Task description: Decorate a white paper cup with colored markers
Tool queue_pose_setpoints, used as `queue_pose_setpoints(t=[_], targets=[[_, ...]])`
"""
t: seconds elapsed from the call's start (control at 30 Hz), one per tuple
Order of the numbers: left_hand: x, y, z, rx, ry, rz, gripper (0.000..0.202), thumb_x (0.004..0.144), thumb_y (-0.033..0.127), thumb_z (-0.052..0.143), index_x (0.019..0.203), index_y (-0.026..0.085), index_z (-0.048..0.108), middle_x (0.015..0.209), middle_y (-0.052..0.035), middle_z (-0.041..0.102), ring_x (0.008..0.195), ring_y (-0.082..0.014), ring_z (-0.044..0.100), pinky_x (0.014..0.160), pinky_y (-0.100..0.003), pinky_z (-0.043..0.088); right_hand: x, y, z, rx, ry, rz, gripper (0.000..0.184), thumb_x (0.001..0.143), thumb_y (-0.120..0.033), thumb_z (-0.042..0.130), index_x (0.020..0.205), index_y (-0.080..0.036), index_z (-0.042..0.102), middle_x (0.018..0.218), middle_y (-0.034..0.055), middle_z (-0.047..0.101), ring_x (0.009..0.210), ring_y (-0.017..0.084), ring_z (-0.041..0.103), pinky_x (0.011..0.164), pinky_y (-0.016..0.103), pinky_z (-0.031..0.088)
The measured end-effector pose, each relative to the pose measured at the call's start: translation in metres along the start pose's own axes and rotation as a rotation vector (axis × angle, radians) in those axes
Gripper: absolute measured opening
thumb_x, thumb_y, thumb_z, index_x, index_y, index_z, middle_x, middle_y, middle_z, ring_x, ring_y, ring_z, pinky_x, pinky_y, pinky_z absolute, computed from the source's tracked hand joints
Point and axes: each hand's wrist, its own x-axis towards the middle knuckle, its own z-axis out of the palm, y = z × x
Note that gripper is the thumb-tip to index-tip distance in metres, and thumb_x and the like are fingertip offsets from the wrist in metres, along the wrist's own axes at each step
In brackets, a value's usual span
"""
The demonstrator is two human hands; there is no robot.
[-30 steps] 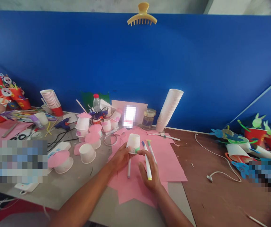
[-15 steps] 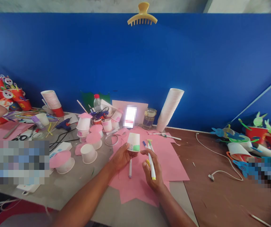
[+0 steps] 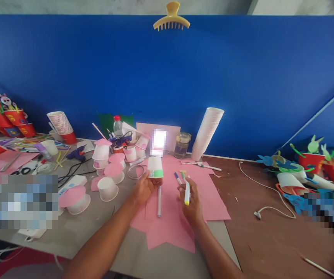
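The left hand (image 3: 144, 189) is raised, its fingers (image 3: 151, 183) gripping a paper cup (image 3: 155, 167) upright; the right hand (image 3: 191, 203) clenches a yellow-capped marker (image 3: 187, 195).

- bg wall: big flat blue panel (image 3: 97, 69), deep saturated blue, fills most of view, w/ matte finish
- above it: strip of grey wall (image 3: 111, 7), rough-looking, paler section at top R (image 3: 300, 7)
- yellow plastic claw clip (image 3: 171, 17) gripping top edge of blue panel, centre
- far R: 2nd blue panel (image 3: 324, 120) set at an angle, pale strip along its upper edge
- furniture: grey-topped table (image 3: 38, 238) on L and centre, brown wood-look tabletop (image 3: 265, 248) on R, both butted up to blue panel
- pale trim (image 3: 227, 158) along back of brown top
- btm L: dark floor area w/ red patch (image 3: 18, 263), hard to make out
- light: bright, soft, even across wall, faint shadows only
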Motion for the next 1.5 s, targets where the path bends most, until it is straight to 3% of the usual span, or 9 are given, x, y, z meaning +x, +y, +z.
queue_pose_setpoints(t=[0.23, 0.4, 0.6, 0.7, 0.8, 0.9, 1.13, 1.37, 1.5], targets=[[0.005, 0.003, -0.001, 0.051, 0.136, 0.091, 0.036, 0.084, 0.049, 0.064, 0.092, 0.014, 0.064, 0.075, -0.0073, 0.073, 0.075, -0.0221, 0.071, 0.08, -0.039, 0.057, 0.005, 0.008, -0.005, -0.088, 0.088, 0.129, 0.034, 0.083, -0.023, 0.052, 0.117, -0.022, 0.056, 0.093, 0.0078, 0.067, 0.078, 0.021, 0.068, 0.061, 0.031, 0.053], [0.006, -0.004, -0.003, 0.114, 0.151, 0.12, 0.04, 0.074, 0.048, 0.074, 0.095, 0.016, 0.064, 0.077, -0.0056, 0.072, 0.08, -0.0229, 0.071, 0.082, -0.039, 0.055, 0.015, 0.013, -0.014, -0.069, 0.183, 0.211, 0.022, 0.083, -0.026, 0.052, 0.104, -0.023, 0.056, 0.075, 0.0015, 0.064, 0.066, 0.02, 0.065, 0.056, 0.03, 0.049], [0.005, -0.01, -0.003, 0.263, 0.141, 0.232, 0.045, 0.069, 0.032, 0.081, 0.108, 0.019, 0.063, 0.106, -0.0052, 0.07, 0.102, -0.0228, 0.065, 0.09, -0.034, 0.05, 0.02, 0.021, -0.019, 0.036, 0.186, 0.263, 0.019, 0.084, -0.027, 0.052, 0.103, -0.025, 0.047, 0.084, 0.0028, 0.067, 0.077, 0.021, 0.067, 0.059, 0.031, 0.05], [0.003, -0.011, -0.002, 0.467, 0.14, 0.342, 0.051, 0.07, 0.027, 0.078, 0.117, 0.021, 0.061, 0.117, -0.005, 0.065, 0.111, -0.0239, 0.058, 0.094, -0.033, 0.045, 0.02, 0.02, -0.017, 0.067, 0.11, 0.222, 0.022, 0.085, -0.027, 0.053, 0.105, -0.025, 0.045, 0.086, 0.0042, 0.068, 0.083, 0.022, 0.067, 0.063, 0.034, 0.051], [0.002, -0.01, -0.001, 0.622, 0.17, 0.378, 0.048, 0.073, 0.027, 0.074, 0.118, 0.021, 0.061, 0.117, -0.0052, 0.064, 0.113, -0.0254, 0.056, 0.095, -0.033, 0.043, 0.019, 0.018, -0.016, -0.107, 0.018, 0.073, 0.024, 0.082, -0.027, 0.058, 0.103, -0.023, 0.048, 0.083, 0.0059, 0.067, 0.085, 0.025, 0.062, 0.067, 0.038, 0.05], [0.003, -0.008, 0.0, 0.688, 0.2, 0.387, 0.047, 0.07, 0.028, 0.075, 0.114, 0.018, 0.062, 0.113, -0.0072, 0.066, 0.11, -0.0277, 0.057, 0.094, -0.035, 0.043, 0.018, 0.021, -0.018, -0.316, -0.061, -0.056, 0.024, 0.076, -0.021, 0.058, 0.099, -0.022, 0.053, 0.075, 0.0052, 0.067, 0.082, 0.027, 0.056, 0.068, 0.039, 0.045], [0.004, -0.011, -0.003, 0.761, 0.271, 0.409, 0.049, 0.063, 0.021, 0.08, 0.109, 0.018, 0.063, 0.112, -0.0082, 0.066, 0.112, -0.0301, 0.056, 0.099, -0.038, 0.037, 0.013, 0.018, -0.022, -0.695, -0.266, -0.128, 0.032, 0.072, -0.007, 0.051, 0.1, -0.021, 0.058, 0.064, 0.0038, 0.065, 0.075, 0.027, 0.053, 0.065, 0.033, 0.036], [0.005, -0.013, 0.001, 0.866, 0.235, 0.4, 0.035, 0.058, 0.015, 0.078, 0.09, 0.021, 0.067, 0.094, -0.0053, 0.069, 0.103, -0.0315, 0.058, 0.092, -0.037, 0.041, 0.006, 0.01, -0.017, -0.756, -0.369, -0.202, 0.028, 0.075, -0.001, 0.051, 0.089, -0.023, 0.06, 0.069, 0.0077, 0.069, 0.075, 0.028, 0.054, 0.066, 0.035, 0.033], [0.007, -0.015, -0.001, 0.921, 0.223, 0.379, 0.03, 0.055, 0.014, 0.077, 0.082, 0.021, 0.066, 0.088, -0.0043, 0.067, 0.102, -0.0314, 0.056, 0.096, -0.039, 0.038, 0.01, 0.009, -0.016, -0.563, -0.247, -0.172, 0.022, 0.081, -0.01, 0.052, 0.099, -0.022, 0.057, 0.082, 0.0071, 0.069, 0.081, 0.027, 0.058, 0.071, 0.038, 0.042]])
